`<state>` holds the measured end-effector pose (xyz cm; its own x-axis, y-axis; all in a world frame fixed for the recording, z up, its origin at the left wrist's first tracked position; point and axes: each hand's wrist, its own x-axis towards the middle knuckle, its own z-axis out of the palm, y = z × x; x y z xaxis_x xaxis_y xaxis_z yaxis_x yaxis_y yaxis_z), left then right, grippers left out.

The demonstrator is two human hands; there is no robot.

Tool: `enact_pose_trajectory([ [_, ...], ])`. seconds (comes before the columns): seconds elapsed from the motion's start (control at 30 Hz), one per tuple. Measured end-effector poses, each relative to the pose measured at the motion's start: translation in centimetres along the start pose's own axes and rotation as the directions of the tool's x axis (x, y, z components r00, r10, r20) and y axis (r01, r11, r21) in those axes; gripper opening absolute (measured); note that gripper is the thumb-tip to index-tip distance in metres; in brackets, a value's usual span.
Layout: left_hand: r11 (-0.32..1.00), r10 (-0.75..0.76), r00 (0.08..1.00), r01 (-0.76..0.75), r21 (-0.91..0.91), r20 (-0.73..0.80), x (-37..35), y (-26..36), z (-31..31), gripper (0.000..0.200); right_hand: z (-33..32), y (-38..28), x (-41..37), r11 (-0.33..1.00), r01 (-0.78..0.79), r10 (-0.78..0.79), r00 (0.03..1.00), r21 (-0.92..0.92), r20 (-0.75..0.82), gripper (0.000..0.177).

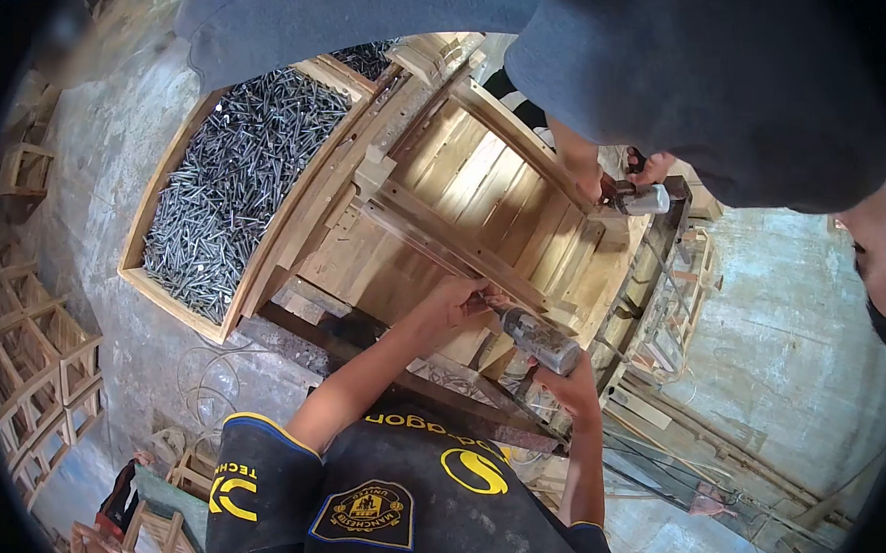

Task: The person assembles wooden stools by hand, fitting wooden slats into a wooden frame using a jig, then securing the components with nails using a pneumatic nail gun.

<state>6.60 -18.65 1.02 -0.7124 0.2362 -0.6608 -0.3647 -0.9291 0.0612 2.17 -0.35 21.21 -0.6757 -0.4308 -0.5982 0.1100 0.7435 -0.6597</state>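
My right hand (569, 382) grips the handle of a power tool (542, 339) with a clear, worn cylindrical body, lying across the near side of a wooden frame (451, 241). Near the tool's front end, my left hand (456, 301) has its fingers pressed together; what they hold is too small to make out. Beneath both hands runs the frame's near rail. Light slatted boards (488, 179) fill its inside.
A co-worker in a dark shirt (713, 72) leans in from the top right, with a similar tool (644, 201) at the frame's far corner. A wooden tray of metal fasteners (162, 181) stands left. Wooden frames (41, 348) are stacked at far left.
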Motion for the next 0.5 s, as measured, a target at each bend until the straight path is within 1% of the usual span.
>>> enact_pose_trajectory([
  [0.03,1.000,-0.019,1.000,0.019,-0.017,-0.002,-0.1,0.4,0.3,0.022,0.0,0.2,0.1,1.000,0.017,-0.017,1.000,0.000,0.008,0.027],
  [0.13,0.999,0.006,1.000,-0.008,-0.051,-0.025,1.3,0.1,-0.2,0.021,0.4,1.2,0.4,0.997,0.048,-0.046,0.998,0.066,-0.033,0.029],
  [0.23,0.996,0.078,0.993,-0.081,-0.032,-0.090,-1.2,1.0,1.2,0.020,0.9,1.2,0.6,0.998,0.063,-0.063,0.997,-0.002,-0.048,0.027],
  [0.33,0.987,0.070,0.997,-0.071,-0.147,-0.008,0.3,0.5,-0.2,0.021,1.2,0.1,0.7,0.996,0.089,-0.089,0.995,-0.004,-0.041,0.026],
  [0.43,0.976,0.087,0.994,-0.074,-0.205,0.058,0.9,0.3,-0.4,0.025,1.5,-0.4,1.1,0.982,0.152,-0.158,0.986,-0.113,-0.048,0.025],
  [0.5,0.949,0.079,0.988,-0.034,-0.313,0.132,1.3,0.3,-0.4,0.027,1.9,-0.4,1.7,0.953,0.201,-0.228,0.968,-0.227,-0.102,0.025],
])
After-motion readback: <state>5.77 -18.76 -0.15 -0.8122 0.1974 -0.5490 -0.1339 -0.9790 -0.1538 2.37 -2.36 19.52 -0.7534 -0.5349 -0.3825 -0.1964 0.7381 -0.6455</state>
